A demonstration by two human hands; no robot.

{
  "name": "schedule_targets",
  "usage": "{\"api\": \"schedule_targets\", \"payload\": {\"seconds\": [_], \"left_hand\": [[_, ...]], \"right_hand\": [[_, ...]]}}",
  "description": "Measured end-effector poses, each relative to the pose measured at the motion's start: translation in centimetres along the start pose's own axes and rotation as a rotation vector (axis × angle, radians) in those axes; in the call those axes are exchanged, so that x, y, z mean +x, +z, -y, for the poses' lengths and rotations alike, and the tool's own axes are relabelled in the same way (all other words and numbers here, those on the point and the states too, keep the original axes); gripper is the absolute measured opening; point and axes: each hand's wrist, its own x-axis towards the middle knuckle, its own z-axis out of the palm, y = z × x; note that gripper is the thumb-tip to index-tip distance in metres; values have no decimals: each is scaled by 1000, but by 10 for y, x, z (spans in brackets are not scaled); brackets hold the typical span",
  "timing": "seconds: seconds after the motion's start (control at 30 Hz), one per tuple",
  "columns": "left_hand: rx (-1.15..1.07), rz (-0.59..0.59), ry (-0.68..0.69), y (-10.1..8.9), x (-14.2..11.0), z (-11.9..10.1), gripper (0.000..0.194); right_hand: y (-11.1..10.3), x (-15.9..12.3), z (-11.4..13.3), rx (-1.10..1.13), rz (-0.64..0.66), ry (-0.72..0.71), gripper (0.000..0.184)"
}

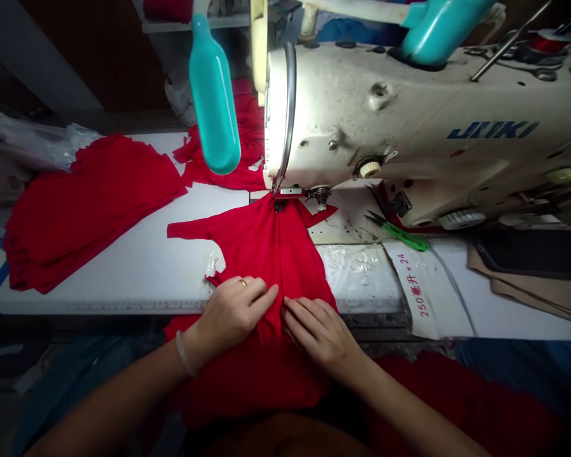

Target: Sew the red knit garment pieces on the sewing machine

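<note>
Head: red cloth (266, 254) over table edge (124, 306)

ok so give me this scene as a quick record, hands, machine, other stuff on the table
left hand: resting on a red knit fabric piece, gold ring on one finger
right hand: on the same fabric, fingertips close to the left hand
machine: off-white metal JUKI sewing machine, fabric running up to its needle area
above fabric: teal plastic bottle, hanging
table: white table top with a pile of red fabric pieces
right of fabric: green-handled snips
</note>
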Motion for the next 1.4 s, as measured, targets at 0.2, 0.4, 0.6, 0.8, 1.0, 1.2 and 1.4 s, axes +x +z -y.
{"api": "schedule_targets", "payload": {"seconds": [0.2,0.4,0.6,0.8,1.0,1.2,1.4], "left_hand": [[-7,40,-34,-1,-4,-12,34],[5,104,-75,5,0,-14,42],[-5,147,-74,7,1,-16,40],[66,346,-105,4,9,-12,36],[93,556,-129,4,26,3,45],[127,561,-167,15,41,21,49],[144,540,-183,25,55,40,45]], "right_hand": [[3,-5,0,8,-4,-2,22],[1,-6,-1,22,1,-5,22],[2,-8,-2,14,1,0,24],[0,-5,-8,30,9,-14,25],[-15,19,-35,163,29,19,25],[-28,60,-117,-67,309,-147,39],[-45,76,-144,-47,386,-389,24]]}}
